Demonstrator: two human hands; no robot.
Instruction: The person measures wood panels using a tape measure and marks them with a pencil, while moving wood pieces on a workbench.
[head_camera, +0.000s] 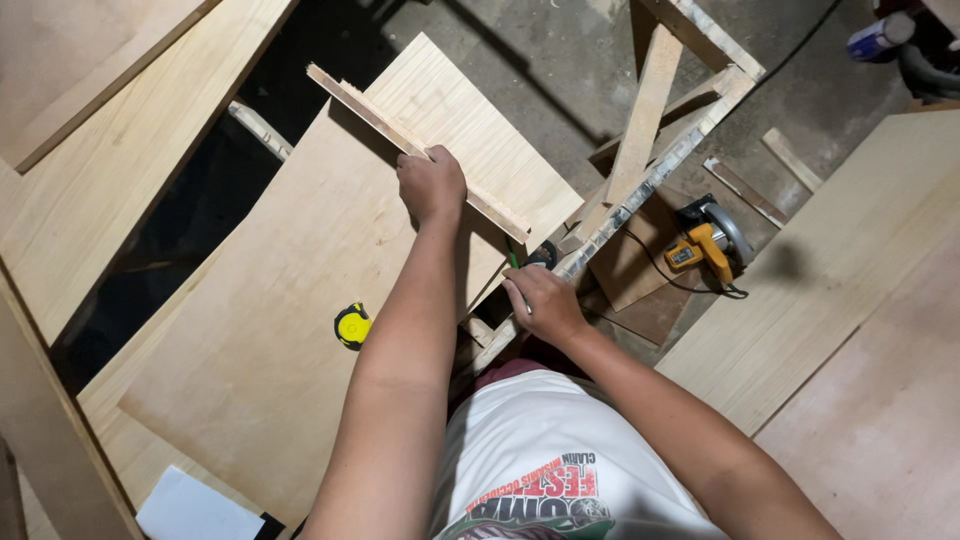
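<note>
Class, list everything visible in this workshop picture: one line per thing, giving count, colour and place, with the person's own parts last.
plywood sheet: one, pale tan, centre, under the left hand
wooden strip: one, light wood, lying diagonally across a smaller board
smaller board: one, pale wood, top centre
tape measure: one, yellow and black, on the plywood sheet
circular saw: one, yellow and grey, on the floor at right
wooden trestle: one, bare wood, upper right
side panels: several, tan, along the left and right edges
white sheet: one, bottom left
left hand: pressing on the wooden strip
right hand: holding a thin green-tipped tool, kind unclear
</note>
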